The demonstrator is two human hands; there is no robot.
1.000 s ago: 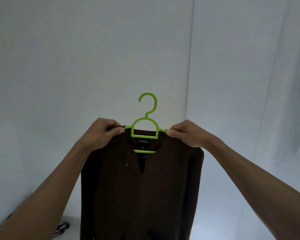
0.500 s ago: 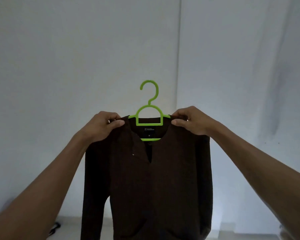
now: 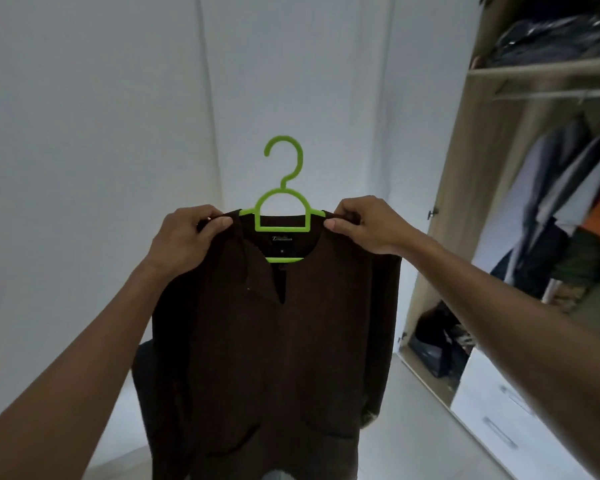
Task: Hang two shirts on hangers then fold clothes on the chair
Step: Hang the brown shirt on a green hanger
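Brown shirt [image 3: 284,341] held up at centre frame on a green hanger [image 3: 282,216], hook at 12 o'clock and opening toward 9 o'clock. Left hand [image 3: 184,240] pinching the shoulder at 9 o'clock of the collar; right hand [image 3: 364,223] pinching the opposite shoulder at 3 o'clock. Both curled round cloth and the hanger arm beneath. Long axis of the hanger level, running 9 to 3; shirt body hanging straight toward 6. Open wardrobe [image 3: 465,209] off at 3 o'clock, its rail [image 3: 555,94] up at 2 o'clock, well apart from the hook. Right hand nearer the rail, so likely a carry rightward and upward next. Neck label [image 3: 282,239] white on black, blurred, first letter perhaps Z; small size tab below unreadable.
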